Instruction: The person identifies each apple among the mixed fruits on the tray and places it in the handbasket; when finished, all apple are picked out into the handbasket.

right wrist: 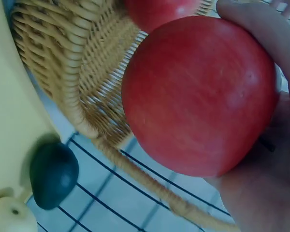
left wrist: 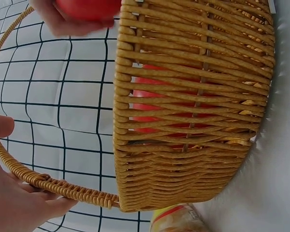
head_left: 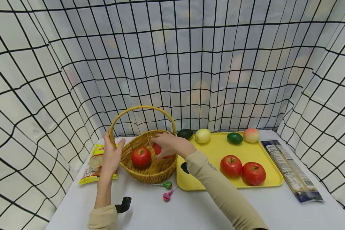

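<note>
The right hand (head_left: 173,146) covers much of its gripped apple (head_left: 157,149), the left hand (head_left: 112,156) blocks part of the snack bag (head_left: 92,166), the right wrist view's corner slices the pale fruit (right wrist: 10,217), and print on the long packet (head_left: 291,172)? Too small to read!

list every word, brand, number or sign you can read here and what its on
No text reads clearly enough to quote.
Snack bag: red lettering near the top, too small and blurred to read.
Long flat packet: white and dark print, too small to read.
Right sleeve: dark lettering near the cuff, too small to read.
</note>
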### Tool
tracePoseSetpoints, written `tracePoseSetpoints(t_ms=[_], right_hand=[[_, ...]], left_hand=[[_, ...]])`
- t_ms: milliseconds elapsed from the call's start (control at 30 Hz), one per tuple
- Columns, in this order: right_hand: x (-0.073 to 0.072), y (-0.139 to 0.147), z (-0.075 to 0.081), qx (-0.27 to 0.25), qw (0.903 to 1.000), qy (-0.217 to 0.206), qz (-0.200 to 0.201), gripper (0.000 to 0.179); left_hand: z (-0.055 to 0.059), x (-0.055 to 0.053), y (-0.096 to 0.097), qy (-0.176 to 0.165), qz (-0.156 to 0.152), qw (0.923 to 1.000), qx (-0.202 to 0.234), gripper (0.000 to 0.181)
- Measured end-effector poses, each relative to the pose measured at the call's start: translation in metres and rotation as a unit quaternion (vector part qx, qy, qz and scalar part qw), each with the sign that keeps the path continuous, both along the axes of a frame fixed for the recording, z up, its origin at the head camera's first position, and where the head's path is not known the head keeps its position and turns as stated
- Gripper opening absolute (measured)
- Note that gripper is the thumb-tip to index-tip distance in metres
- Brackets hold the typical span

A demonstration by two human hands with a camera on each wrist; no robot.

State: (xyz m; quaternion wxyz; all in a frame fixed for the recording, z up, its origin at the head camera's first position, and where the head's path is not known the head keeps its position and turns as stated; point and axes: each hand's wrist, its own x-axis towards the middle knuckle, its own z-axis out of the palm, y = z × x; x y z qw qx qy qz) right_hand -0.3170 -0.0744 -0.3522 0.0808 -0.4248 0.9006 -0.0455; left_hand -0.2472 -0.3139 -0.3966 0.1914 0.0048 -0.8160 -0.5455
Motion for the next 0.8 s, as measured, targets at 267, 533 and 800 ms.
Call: tracePoseSetpoints(t_ms=[267,533,800], right_hand=[[-0.031,-0.03,-0.013,0.058,0.9949,-0.068,-0.048,0.037],[-0.048,-0.038,-0.022,0.094,0.985,-0.1,-0.105,0.036],[-0.043,-0.041,-0.035,0.1,0.9792,-0.096,-0.148,0.034]], left_hand=[[0.0,0.0,0.004,0.0,0.0,1.0,-0.002,0.084],[0.003,-0.001,0.004,0.0,0.002,1.0,-0.007,0.086],[0.001,0.001,0.0,-0.025,-0.002,0.9997,-0.002,0.085]])
